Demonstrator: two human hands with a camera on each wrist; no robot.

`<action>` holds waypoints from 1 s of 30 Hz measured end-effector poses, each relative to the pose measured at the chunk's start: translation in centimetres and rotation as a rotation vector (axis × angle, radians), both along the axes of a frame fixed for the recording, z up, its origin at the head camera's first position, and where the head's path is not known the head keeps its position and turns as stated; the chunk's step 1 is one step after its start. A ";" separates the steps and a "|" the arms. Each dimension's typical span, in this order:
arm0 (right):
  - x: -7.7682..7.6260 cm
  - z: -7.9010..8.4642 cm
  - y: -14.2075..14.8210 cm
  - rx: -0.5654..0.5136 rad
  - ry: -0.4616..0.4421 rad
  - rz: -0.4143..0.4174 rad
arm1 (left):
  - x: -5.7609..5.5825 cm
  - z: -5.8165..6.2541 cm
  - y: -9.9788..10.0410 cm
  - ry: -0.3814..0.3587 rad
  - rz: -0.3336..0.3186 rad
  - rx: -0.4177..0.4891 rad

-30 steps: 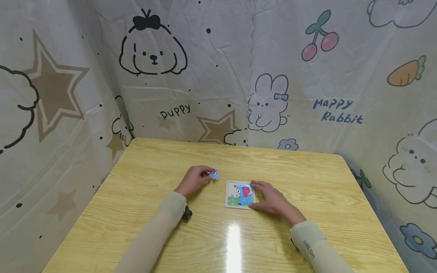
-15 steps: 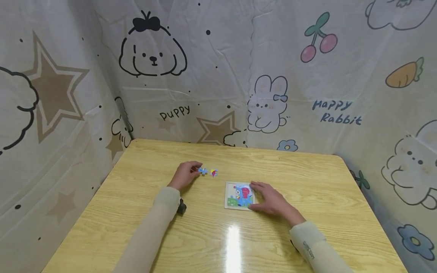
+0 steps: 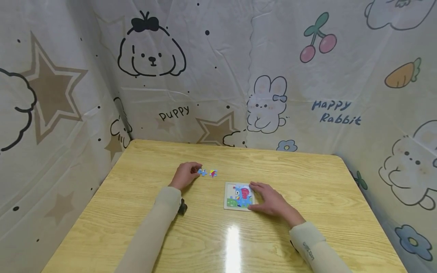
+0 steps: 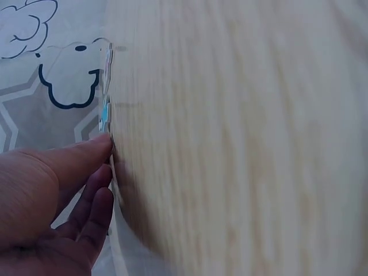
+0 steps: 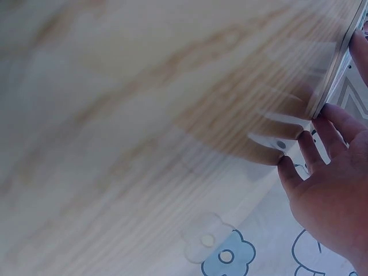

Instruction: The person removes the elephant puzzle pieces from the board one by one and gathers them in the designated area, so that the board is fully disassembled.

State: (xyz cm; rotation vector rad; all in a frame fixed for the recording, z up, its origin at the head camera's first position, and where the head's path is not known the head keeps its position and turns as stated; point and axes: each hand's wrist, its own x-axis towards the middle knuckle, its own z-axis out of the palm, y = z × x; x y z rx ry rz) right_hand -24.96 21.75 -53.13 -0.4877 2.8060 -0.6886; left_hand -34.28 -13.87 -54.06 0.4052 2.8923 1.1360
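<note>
My left hand (image 3: pixel 186 175) is at the back left of the table, its thumb and forefinger pinching the edge of a small blue jigsaw piece (image 3: pixel 202 172). That piece (image 4: pixel 105 115) shows edge-on at the fingertips in the left wrist view. Just to its right lies a second piece (image 3: pixel 213 173), blue with red and yellow. Nearer the middle is a square puzzle tray (image 3: pixel 230 189) with a partly filled picture of a blue elephant with a pink ear. My right hand (image 3: pixel 271 199) rests at the tray's right side, fairly straight thumb and forefinger touching its two right corners.
The light wood table (image 3: pixel 290 174) has rounded back corners and a bright glare streak toward the front. A printed cloth (image 3: pixel 218 68) with cartoon animals hangs behind it and along both sides. A dark wrist camera (image 3: pixel 182 207) sits at the left cuff.
My left hand has moved left with the blue piece, away from the red-and-yellow one, so the two lie apart. It has been nearly still since. The right hand and tray have stayed put.
</note>
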 end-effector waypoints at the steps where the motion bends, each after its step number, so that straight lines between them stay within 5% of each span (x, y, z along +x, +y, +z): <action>1: 0.0 0.0 0.0 0.001 0.001 0.002 | 0.0 0.0 0.0 0.002 0.003 0.002; 21: 0.0 0.0 0.1 -0.002 0.001 0.005 | 0.4 -0.2 -0.1 -0.002 0.013 0.004; 30: -0.1 -0.1 0.1 0.001 0.004 0.008 | 2.8 1.2 1.6 0.009 -0.025 0.056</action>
